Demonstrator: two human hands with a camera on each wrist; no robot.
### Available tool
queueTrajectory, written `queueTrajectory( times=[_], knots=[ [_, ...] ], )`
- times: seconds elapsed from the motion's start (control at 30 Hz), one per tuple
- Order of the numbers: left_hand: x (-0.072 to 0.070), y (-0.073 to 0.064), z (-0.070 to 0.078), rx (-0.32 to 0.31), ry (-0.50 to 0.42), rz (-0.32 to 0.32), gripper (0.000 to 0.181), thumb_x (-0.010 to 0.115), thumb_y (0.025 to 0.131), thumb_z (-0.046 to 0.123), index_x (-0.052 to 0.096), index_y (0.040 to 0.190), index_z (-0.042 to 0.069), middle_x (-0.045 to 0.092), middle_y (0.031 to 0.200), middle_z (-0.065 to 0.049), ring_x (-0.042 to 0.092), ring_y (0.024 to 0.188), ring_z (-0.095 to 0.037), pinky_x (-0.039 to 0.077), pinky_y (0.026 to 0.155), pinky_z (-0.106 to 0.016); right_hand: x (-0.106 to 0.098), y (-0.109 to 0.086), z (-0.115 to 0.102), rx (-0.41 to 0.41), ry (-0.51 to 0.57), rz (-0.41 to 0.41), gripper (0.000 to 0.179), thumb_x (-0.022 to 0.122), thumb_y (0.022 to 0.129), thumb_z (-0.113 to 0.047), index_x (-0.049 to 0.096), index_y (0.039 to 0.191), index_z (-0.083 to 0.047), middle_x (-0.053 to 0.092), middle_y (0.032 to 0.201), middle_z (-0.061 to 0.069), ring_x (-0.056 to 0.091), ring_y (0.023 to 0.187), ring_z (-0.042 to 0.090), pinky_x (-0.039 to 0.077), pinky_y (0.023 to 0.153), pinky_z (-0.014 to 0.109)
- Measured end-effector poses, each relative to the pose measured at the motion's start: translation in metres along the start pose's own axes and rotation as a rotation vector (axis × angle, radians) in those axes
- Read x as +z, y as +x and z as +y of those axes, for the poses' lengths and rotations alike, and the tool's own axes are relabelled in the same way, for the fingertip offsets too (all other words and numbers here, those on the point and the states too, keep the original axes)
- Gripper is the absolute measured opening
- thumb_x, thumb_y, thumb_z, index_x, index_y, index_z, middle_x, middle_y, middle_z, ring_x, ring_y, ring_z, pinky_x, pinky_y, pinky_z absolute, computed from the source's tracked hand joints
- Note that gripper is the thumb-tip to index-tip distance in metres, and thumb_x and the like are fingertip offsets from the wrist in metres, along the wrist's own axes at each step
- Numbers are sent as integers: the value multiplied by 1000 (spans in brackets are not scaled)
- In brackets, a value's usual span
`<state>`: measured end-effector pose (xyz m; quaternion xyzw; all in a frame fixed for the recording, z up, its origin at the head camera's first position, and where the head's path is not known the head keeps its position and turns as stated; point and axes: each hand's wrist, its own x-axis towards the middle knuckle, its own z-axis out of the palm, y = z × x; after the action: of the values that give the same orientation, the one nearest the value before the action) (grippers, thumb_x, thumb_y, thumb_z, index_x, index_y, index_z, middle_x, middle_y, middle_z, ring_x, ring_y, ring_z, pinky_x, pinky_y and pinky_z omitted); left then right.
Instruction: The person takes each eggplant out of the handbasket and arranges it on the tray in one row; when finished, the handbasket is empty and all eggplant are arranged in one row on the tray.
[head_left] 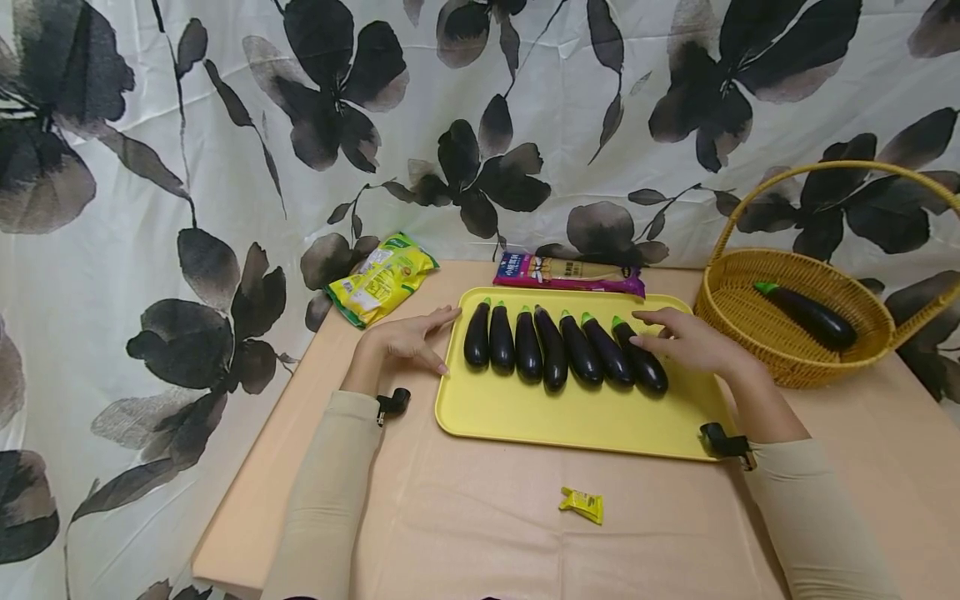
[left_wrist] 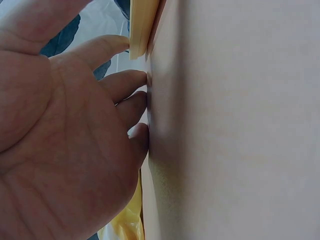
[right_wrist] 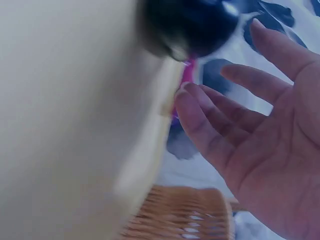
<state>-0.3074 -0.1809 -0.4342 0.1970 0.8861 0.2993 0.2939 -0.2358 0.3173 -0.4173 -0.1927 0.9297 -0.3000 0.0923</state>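
Several dark purple eggplants (head_left: pixel 552 350) with green stems lie side by side in a row on a yellow tray (head_left: pixel 555 425). My left hand (head_left: pixel 405 340) is at the tray's left edge, fingers loosely spread and fingertips right at the rim. In the left wrist view its palm faces the camera and holds nothing. Over the right end of the row is my right hand (head_left: pixel 690 340), its thumb close to the rightmost eggplant (head_left: pixel 641 360). The right wrist view shows that hand's fingers (right_wrist: pixel 200 120) apart from the eggplant (right_wrist: pixel 192 25), with nothing between them.
A wicker basket (head_left: pixel 795 367) with a tall handle stands at the right, one eggplant (head_left: pixel 810 315) inside it. Behind the tray lie a purple packet (head_left: pixel 567 273) and a yellow-green bag (head_left: pixel 382 279). A small yellow wrapped piece (head_left: pixel 582 505) lies in front. A flowered curtain hangs behind.
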Motion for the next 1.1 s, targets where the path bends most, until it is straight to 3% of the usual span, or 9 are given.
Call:
queueTrajectory(
  times=[0.17,0.43,0.67,0.9,1.1],
  knots=[
    [0,0,0,-12,-17,-1,130,98,65,46,18,168,35,-1,177,6,-6,164,-18,2,133,-50,-21,-10,-4,34,-14,157,65,60,105,-45,46,157,-8,52,149,22,60,112,34,51,85,46],
    [-1,-1,0,-8,-37,-6,130,99,66,42,18,167,35,-1,177,5,-6,163,-18,3,133,-49,-52,-19,11,82,-56,316,62,59,106,-41,49,154,-3,50,141,28,52,122,48,46,97,70],
    [-1,0,-2,-3,-36,-7,130,99,66,42,18,168,34,-1,177,5,-6,163,-18,2,133,-49,-70,-25,34,96,-85,361,59,58,107,-38,48,153,-3,42,153,31,44,130,54,41,98,74],
    [-1,-1,-1,-5,-28,-6,129,98,67,43,18,168,34,-1,177,5,-7,163,-18,2,133,-49,-80,-27,61,155,-49,349,62,54,108,-42,44,157,-4,35,158,32,42,131,55,41,97,74],
    [0,0,-1,-2,-26,-8,128,98,68,42,18,168,34,-2,177,5,-7,163,-17,2,133,-49,-89,-28,86,183,-97,345,60,55,109,-35,42,157,-2,36,153,37,42,127,58,41,96,76]
  ],
)
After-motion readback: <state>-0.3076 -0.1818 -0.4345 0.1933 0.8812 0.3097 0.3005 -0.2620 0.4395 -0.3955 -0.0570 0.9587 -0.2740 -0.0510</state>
